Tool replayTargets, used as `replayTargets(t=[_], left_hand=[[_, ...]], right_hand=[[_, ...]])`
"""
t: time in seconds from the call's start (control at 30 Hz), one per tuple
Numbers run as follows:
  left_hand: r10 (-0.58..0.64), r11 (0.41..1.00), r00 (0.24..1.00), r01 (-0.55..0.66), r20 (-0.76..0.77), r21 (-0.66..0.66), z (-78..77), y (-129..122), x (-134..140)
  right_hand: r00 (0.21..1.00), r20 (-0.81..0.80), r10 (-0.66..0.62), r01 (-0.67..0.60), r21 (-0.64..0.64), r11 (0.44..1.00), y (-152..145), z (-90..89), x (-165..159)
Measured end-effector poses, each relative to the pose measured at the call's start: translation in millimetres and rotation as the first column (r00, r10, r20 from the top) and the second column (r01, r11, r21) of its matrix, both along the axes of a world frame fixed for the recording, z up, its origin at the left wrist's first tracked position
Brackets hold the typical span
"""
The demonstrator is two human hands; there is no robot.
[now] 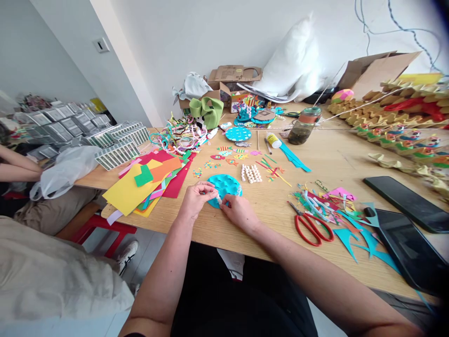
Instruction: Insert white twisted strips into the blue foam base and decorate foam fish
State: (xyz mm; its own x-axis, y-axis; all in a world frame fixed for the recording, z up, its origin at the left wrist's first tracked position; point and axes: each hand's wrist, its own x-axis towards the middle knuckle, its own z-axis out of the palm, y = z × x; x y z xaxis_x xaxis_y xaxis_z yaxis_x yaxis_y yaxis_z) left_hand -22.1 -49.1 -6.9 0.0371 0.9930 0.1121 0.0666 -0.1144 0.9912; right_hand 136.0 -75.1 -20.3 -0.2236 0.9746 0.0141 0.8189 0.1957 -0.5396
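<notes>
A round blue disc [222, 181] with raised round bumps lies on the table in front of me. My left hand [197, 200] is closed in a pinch at the disc's near left edge. Opposite it, my right hand [241, 213] pinches at the near edge. Between the fingertips runs a short white fuzzy strip [219, 199], partly covered by my fingers. More whitish trim [239, 190] shows along the disc's right edge. Just behind lie small white beads [251, 173] in rows, colourful paper fish [231, 162] and tiny coloured bits [198, 173].
Stacked coloured felt sheets [133, 192] lie left, beside white plastic bag [70, 171] and another person's arm [17, 164]. Red-handled scissors [310, 227], blue offcuts [365, 241] and two dark phones [409, 203] lie right. A glass jar [304, 128] and blue disc [238, 134] stand farther back.
</notes>
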Motion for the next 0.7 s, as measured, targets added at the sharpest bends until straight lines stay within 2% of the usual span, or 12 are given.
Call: replayTargets(t=[0.4, 0.7], left_hand=[[-0.049, 0.997, 0.995, 0.055, -0.088, 0.061, -2.5, 0, 1], [-0.046, 0.999, 0.991, 0.043, -0.128, -0.02, 3.2, -5, 2]], right_hand=[[1.0, -0.015, 0.006, -0.006, 0.007, 1.0, -2, -4.5, 2], [0.995, 0.095, 0.02, -0.024, 0.046, 0.999, -18, 15.6, 10]])
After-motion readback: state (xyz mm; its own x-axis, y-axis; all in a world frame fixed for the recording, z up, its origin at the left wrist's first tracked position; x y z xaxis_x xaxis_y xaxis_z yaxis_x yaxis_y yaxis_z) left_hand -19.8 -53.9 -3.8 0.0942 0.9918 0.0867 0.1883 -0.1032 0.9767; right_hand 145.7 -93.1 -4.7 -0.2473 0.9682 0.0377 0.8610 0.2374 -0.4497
